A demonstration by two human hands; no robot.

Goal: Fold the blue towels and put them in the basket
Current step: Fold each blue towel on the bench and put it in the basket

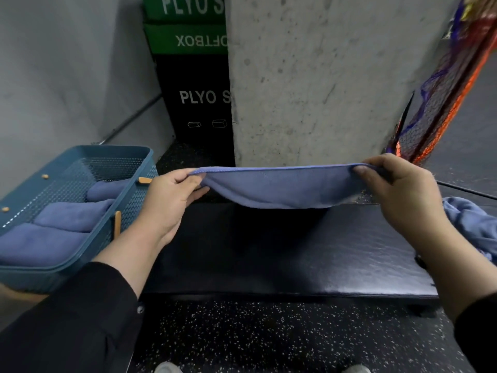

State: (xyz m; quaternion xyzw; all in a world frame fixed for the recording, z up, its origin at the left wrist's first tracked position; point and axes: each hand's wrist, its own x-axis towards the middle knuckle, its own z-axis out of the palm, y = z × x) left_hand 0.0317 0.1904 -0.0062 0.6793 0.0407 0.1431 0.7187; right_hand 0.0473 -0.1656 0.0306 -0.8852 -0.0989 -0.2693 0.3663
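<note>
Three folded towels [67, 219] are stowed in the basket [129, 157]; a fourth towel [282, 187] is pinched taut by left hand [172, 200] and right hand [403, 195], unfolded pile [473, 224] pending.

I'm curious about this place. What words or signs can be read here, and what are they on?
"PLYO S", cut off by the pillar: top green box.
"OFTBOX", upside down, its start hidden: second green box.
"PLYO S", cut off, with two small box drawings below: black box.
No writing shows on the basket or towels.
</note>
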